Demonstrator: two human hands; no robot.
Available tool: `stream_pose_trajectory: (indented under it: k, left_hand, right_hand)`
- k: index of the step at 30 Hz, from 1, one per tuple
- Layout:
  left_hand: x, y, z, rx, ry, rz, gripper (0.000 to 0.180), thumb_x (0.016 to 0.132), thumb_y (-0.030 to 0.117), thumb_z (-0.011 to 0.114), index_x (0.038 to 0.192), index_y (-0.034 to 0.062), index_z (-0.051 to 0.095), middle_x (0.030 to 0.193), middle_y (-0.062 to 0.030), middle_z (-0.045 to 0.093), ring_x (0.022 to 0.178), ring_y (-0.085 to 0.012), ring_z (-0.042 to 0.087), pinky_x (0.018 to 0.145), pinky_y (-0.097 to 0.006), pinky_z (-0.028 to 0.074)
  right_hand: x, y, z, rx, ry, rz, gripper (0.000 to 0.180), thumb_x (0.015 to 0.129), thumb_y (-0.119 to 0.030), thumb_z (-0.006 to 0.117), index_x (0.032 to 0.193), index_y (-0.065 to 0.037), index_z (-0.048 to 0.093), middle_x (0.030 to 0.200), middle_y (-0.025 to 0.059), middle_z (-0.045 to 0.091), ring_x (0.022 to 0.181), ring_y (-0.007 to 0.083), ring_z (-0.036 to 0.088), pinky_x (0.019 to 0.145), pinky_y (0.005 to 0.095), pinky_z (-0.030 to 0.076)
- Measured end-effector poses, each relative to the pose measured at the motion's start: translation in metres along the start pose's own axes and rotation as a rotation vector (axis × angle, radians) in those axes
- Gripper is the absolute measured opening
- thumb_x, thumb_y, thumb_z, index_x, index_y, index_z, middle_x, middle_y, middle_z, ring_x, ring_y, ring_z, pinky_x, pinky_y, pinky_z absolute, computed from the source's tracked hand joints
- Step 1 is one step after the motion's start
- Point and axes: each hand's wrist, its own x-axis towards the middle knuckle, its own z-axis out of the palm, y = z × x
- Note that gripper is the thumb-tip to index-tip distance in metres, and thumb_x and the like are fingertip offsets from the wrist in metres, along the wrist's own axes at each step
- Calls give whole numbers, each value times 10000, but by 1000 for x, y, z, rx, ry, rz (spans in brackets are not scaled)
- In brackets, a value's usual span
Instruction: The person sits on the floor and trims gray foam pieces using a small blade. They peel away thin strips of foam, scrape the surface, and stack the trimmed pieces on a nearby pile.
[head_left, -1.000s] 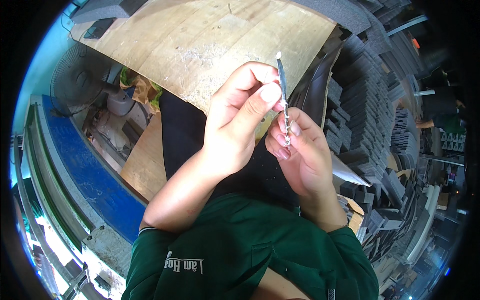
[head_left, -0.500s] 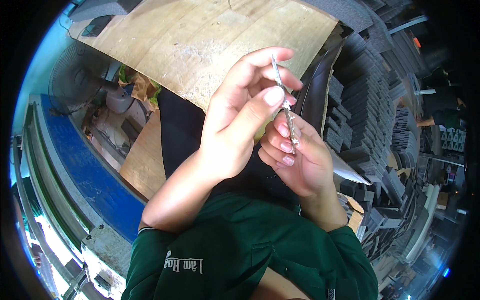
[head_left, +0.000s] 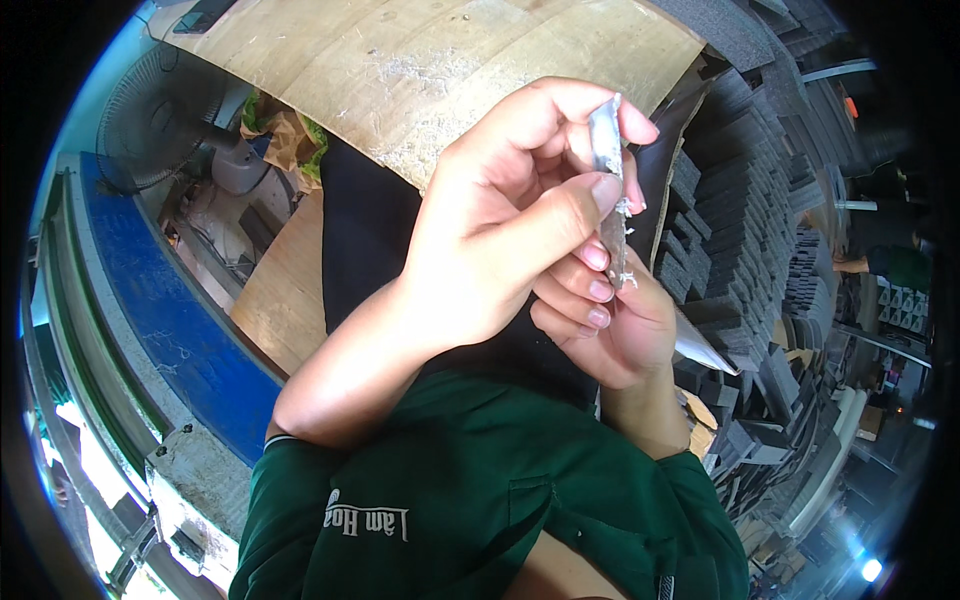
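Between my hands stands a narrow, flat grey metal strip [head_left: 606,140], blade-like, with whitish crumbs stuck along one edge. Its exact kind I cannot make out. My left hand [head_left: 490,215] is closed on the upper part, the thumb pressing its face and the index finger curled over near the tip. Lower down, my right hand [head_left: 625,325] pinches the bottom end, its fingers curled behind my left hand. Part of the right fingers is hidden by the left hand.
Ahead lies a wooden board [head_left: 420,70] with pale scraps on its surface. A fan [head_left: 155,125] and crumpled brown paper [head_left: 290,140] are at the left, beside a blue panel [head_left: 160,290]. Stacked grey foam-like pieces [head_left: 750,190] fill the right side; a co-worker's arm [head_left: 855,266] shows at the far right.
Both hands have shifted slightly right with the strip. The strip has turned so its flat face shows more; before, it appeared nearly edge-on.
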Motion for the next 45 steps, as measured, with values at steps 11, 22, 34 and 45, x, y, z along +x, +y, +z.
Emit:
stream_pose_trajectory:
  k: [11, 22, 34, 45]
  left_hand:
    - [-4, -3, -5, -17, 192, -68, 272, 1013, -7, 684, 1282, -39, 659, 1139, -125, 739, 1036, -195, 722, 928, -319, 565]
    - [-2, 30, -18, 1277, 21, 424, 369, 808, 55, 864, 1171, 87, 804, 1183, -54, 779, 1266, -285, 644, 1072, -407, 490]
    - [-2, 25, -15, 1525, -242, 454, 163, 812, 151, 846, 960, 147, 778, 930, 7, 754, 917, -187, 740, 963, -417, 452]
    - [-3, 4, -18, 1447, -198, 512, 151, 774, 148, 817, 887, 128, 719, 876, 1, 721, 834, -179, 716, 918, -397, 445]
  right_hand:
    - [-5, 7, 1, -812, 216, -527, 360, 1088, -258, 681, 1282, 39, 619, 1039, 62, 665, 845, 106, 587, 782, 279, 489]
    - [-11, -19, 12, -1463, 437, -872, 112, 998, -36, 709, 968, 72, 700, 886, 84, 681, 775, 108, 594, 704, 250, 445]
    - [-16, -23, 20, -1528, 468, -752, 131, 988, -32, 692, 907, 71, 700, 809, 73, 655, 720, 109, 560, 657, 264, 412]
    - [-16, -19, 9, -1484, 526, -750, 165, 1001, -42, 709, 867, 55, 699, 754, 47, 625, 677, 86, 524, 615, 266, 386]
